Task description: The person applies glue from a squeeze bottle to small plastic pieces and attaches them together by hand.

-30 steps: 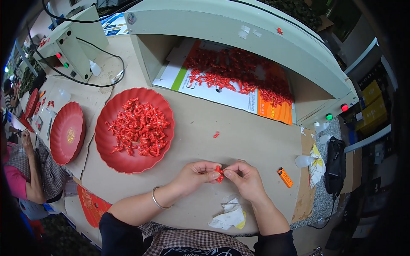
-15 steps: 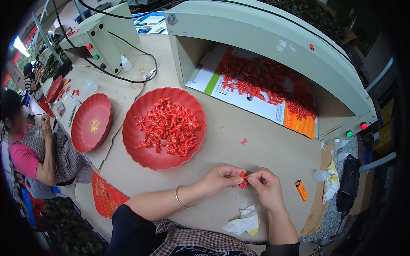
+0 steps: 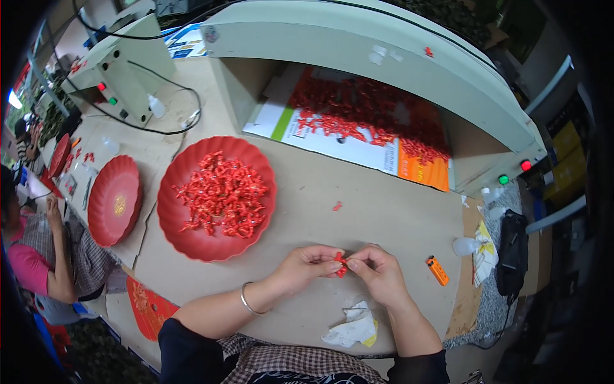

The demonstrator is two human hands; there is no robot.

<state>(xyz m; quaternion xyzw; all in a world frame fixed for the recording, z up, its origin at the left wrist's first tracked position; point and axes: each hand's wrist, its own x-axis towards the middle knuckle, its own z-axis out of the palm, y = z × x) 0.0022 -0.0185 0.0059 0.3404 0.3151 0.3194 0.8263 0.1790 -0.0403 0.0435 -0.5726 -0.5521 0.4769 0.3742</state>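
A small glossy red figurine is pinched between the fingertips of my left hand above the table. My right hand meets it from the other side, thumb and forefinger closed on its edge. Fingers cover much of it, so its exact shape is hard to make out. Further left stands a scalloped red bowl with a heap of similar red figurines in it. One loose red piece lies on the table beyond my hands.
Ahead stands a pale box-like machine, with many red pieces on a printed cardboard sheet inside. An orange lighter, crumpled paper and a plastic bottle lie nearer. Leftward, a person sits by another red bowl.
The whole view has shifted, so the bowl and machine sit further left in the picture. Both hands keep their pinch on the figurine, its tilt slightly altered.
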